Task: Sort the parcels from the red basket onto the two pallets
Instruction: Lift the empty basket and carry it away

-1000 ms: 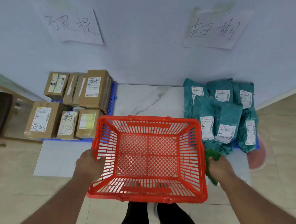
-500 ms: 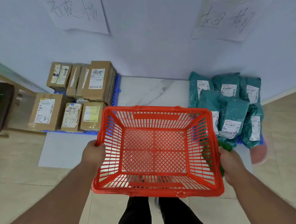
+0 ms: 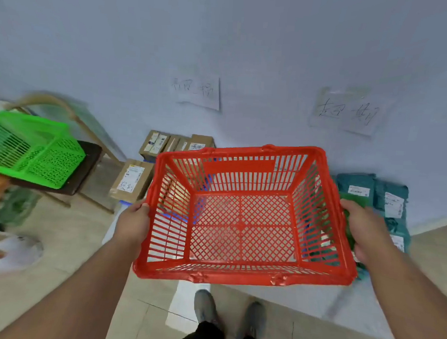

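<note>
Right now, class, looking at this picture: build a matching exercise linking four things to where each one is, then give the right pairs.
Things:
1. red basket
2. green basket
3. cardboard boxes
4. teal bags

Places:
A. on the floor, right of the red basket
B. on a dark stool at far left
C. held between both hands
D. by the wall, behind the red basket's left side

Pairs: 1-C, 2-B, 3-D, 4-A
</note>
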The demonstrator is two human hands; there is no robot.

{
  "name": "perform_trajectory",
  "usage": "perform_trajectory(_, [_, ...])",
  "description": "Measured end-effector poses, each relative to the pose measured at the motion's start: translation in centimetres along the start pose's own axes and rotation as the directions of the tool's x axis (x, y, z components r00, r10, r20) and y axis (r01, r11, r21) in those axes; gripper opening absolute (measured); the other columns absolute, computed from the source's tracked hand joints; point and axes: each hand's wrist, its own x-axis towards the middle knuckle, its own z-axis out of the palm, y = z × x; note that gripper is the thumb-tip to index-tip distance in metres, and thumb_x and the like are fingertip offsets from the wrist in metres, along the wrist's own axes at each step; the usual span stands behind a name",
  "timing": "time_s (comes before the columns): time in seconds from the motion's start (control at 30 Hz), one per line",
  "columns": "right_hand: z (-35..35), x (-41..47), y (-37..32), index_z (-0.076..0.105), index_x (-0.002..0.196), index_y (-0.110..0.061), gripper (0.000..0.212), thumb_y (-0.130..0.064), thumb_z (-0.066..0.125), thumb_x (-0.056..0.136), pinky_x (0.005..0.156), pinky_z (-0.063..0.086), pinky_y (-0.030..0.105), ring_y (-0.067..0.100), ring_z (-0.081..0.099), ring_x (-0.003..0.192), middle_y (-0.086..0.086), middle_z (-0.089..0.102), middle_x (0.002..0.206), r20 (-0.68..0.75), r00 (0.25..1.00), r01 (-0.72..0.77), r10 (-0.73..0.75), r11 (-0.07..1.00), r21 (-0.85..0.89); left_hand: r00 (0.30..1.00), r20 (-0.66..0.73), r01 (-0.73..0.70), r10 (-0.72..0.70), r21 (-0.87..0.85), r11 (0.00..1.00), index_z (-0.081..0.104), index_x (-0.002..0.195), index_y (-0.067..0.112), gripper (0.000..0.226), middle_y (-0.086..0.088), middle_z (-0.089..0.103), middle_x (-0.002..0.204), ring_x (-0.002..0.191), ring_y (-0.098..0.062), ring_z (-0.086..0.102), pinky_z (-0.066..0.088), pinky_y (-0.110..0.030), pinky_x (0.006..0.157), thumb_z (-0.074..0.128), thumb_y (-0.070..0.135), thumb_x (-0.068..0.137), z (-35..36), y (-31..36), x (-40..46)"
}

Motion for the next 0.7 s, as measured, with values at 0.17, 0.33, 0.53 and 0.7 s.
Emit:
perform_trajectory(0.17, [4.0,-3.3,-3.7,0.076,0.094,-0.012,0.018,-0.028,0.068,0.099,0.076,0.061,0.043,0.026,0.073,0.064,0.01,0.077,0.077,0.107,0.982,0.155,-0.153,0.988,-0.013,0.995,-0.104,-0.006,-0.009,-0.14,0.99,0.076,0.111,0.021,0.03,-0.013,0.081,0.09,0.076,-0.035,0.08,0.064,-0.053,0.08,0.047,0.023,0.103,-6.2,0.0,-0.5])
perform_trajectory(0.33, [9.4,-7.7,-5.2,0.076,0.09,-0.011,0.017,-0.026,0.07,0.097,0.085,0.061,0.053,0.031,0.073,0.072,0.019,0.078,0.086,0.198,0.95,0.253,-0.243,0.967,-0.029,0.985,-0.171,-0.006,-0.027,-0.19,0.982,0.074,0.11,0.021,0.033,-0.017,0.08,0.082,0.065,-0.035,0.077,0.064,-0.041,0.062,0.043,0.013,0.105,-13.6,-0.8,-1.3])
perform_trajectory(0.53, [17.7,-14.2,-4.4,0.075,0.097,-0.007,0.024,-0.031,0.071,0.098,0.083,0.062,0.047,0.023,0.075,0.052,0.007,0.079,0.065,0.297,0.907,0.318,-0.298,0.948,-0.019,0.969,-0.243,-0.007,-0.051,-0.232,0.973,0.073,0.099,0.021,0.032,-0.014,0.078,0.068,0.059,-0.036,0.077,0.064,-0.045,0.061,0.043,0.012,0.106,-25.2,-3.7,-1.1])
perform_trajectory(0.7, [25.7,-20.8,-2.1,0.079,0.095,-0.006,0.028,-0.034,0.078,0.089,0.087,0.063,0.06,0.032,0.075,0.071,0.019,0.082,0.087,0.353,0.872,0.343,-0.339,0.938,0.052,0.95,-0.308,-0.059,-0.05,-0.335,0.941,0.078,0.106,0.017,0.033,-0.023,0.079,0.082,0.072,-0.045,0.077,0.063,-0.067,0.072,0.046,0.012,0.097,-35.7,-7.2,0.4])
